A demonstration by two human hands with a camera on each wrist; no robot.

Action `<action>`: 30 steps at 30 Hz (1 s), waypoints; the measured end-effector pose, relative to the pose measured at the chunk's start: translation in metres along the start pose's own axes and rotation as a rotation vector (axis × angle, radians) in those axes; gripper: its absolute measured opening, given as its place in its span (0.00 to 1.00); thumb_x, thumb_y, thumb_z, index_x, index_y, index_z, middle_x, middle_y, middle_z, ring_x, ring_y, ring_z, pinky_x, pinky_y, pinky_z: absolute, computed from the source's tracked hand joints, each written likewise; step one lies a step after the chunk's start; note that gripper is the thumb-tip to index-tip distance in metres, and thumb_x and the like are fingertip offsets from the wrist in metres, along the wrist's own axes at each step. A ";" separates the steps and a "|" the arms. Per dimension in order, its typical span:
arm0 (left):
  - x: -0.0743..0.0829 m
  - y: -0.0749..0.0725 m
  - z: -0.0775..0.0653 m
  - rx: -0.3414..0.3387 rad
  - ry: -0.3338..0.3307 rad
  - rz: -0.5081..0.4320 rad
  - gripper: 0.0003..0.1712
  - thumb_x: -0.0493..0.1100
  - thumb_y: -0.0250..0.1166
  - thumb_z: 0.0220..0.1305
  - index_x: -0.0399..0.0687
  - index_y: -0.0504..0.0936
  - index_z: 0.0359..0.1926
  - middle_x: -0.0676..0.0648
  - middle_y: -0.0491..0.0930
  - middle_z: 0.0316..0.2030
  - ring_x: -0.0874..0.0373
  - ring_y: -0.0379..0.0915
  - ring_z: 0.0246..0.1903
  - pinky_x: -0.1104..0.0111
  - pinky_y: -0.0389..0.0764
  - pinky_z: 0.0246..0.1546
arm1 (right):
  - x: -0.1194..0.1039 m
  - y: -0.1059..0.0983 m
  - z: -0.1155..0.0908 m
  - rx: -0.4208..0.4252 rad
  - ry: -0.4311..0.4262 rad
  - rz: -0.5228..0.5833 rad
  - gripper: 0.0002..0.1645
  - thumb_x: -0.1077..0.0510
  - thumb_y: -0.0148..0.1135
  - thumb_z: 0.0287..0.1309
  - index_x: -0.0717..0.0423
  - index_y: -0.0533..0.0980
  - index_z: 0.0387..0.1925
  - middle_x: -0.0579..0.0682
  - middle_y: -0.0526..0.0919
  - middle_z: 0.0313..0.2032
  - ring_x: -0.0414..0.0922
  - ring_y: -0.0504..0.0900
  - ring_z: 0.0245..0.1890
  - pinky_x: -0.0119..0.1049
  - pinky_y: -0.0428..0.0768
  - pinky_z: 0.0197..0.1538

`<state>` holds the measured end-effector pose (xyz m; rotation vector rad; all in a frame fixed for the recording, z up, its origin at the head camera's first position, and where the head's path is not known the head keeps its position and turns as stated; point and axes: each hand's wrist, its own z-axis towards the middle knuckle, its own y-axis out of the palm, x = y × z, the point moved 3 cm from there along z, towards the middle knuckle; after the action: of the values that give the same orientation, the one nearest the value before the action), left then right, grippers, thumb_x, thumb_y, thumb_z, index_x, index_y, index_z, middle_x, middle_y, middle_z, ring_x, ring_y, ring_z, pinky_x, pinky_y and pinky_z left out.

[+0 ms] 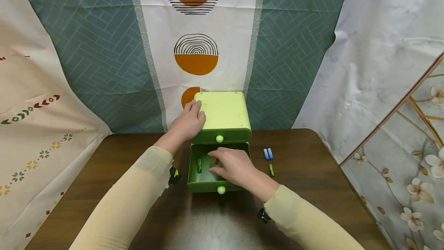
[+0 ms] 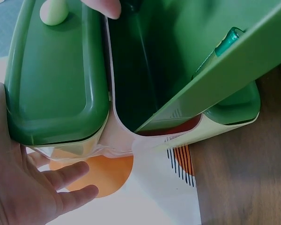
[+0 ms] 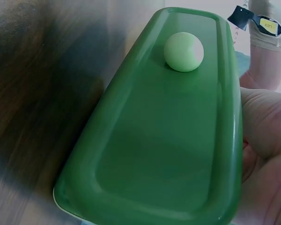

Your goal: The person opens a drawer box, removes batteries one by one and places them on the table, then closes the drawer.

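A small light-green drawer cabinet stands on the table with a dark-green drawer pulled out; the drawer above it is closed. My left hand rests on the cabinet's top left edge, and its fingers reach around the side in the left wrist view. Over the pulled-out drawer hovers my right hand, thumb and forefinger apart with nothing visible between them. One green battery lies inside the drawer at the left. In the right wrist view the drawer front with its round knob hides the right fingertips.
Two blue batteries lie side by side on the brown table, right of the cabinet. Another green battery is just in front of them. Patterned cloth hangs behind the table and at both sides.
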<state>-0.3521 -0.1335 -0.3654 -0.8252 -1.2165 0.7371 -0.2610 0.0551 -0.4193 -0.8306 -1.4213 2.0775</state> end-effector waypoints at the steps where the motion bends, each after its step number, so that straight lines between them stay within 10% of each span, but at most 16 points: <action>1: 0.000 0.000 0.000 0.000 0.000 0.000 0.40 0.58 0.36 0.88 0.46 0.49 0.90 0.39 0.42 0.88 0.38 0.51 0.84 0.40 0.61 0.79 | 0.000 0.001 0.001 -0.005 0.001 -0.004 0.28 0.45 0.80 0.67 0.51 0.87 0.64 0.39 0.88 0.41 0.37 0.86 0.37 0.35 0.82 0.35; 30: -0.002 -0.001 0.000 -0.008 0.006 -0.006 0.40 0.58 0.35 0.88 0.46 0.49 0.90 0.39 0.42 0.88 0.38 0.51 0.84 0.41 0.60 0.80 | -0.010 0.028 0.035 -0.126 0.053 -0.063 0.28 0.41 0.80 0.67 0.48 0.87 0.63 0.43 0.89 0.43 0.40 0.87 0.41 0.41 0.85 0.39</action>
<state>-0.3528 -0.1350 -0.3656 -0.8292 -1.2165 0.7251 -0.2807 0.0162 -0.4336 -0.8726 -1.5416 1.9215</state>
